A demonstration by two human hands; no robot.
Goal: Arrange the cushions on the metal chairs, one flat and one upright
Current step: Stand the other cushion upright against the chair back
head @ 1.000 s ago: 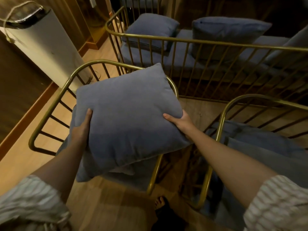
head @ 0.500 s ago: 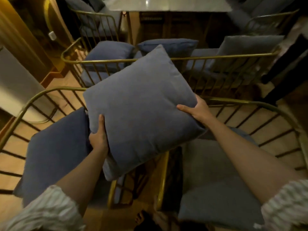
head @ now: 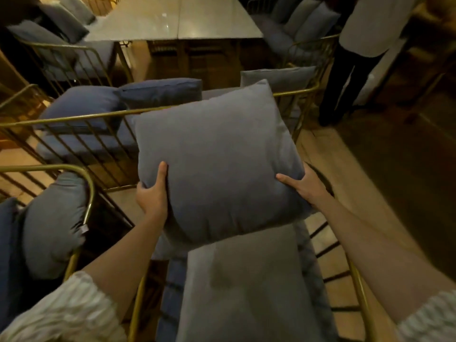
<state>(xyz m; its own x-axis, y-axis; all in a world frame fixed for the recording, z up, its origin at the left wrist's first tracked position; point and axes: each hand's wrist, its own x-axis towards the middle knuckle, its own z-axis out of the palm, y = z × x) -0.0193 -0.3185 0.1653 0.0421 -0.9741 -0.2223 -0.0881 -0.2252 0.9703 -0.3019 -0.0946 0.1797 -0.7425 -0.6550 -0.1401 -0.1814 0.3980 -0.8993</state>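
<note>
I hold a square grey-blue cushion (head: 217, 164) in the air with both hands. My left hand (head: 153, 196) grips its lower left edge and my right hand (head: 306, 186) grips its lower right corner. The cushion hangs over a gold metal chair (head: 359, 292) whose flat grey seat cushion (head: 246, 287) lies below it. To the left, another gold chair (head: 90, 193) carries a cushion (head: 54, 225) slumped against its rail.
A gold metal bench (head: 74, 119) with several blue cushions (head: 81, 104) stands straight ahead. Behind it is a pale table (head: 177, 21) with more cushioned chairs around it. A person in dark trousers (head: 345, 70) stands at the upper right on the wooden floor.
I have swung to the right with the cushion, from over the left chair to over the right chair. Both hands kept their hold.
</note>
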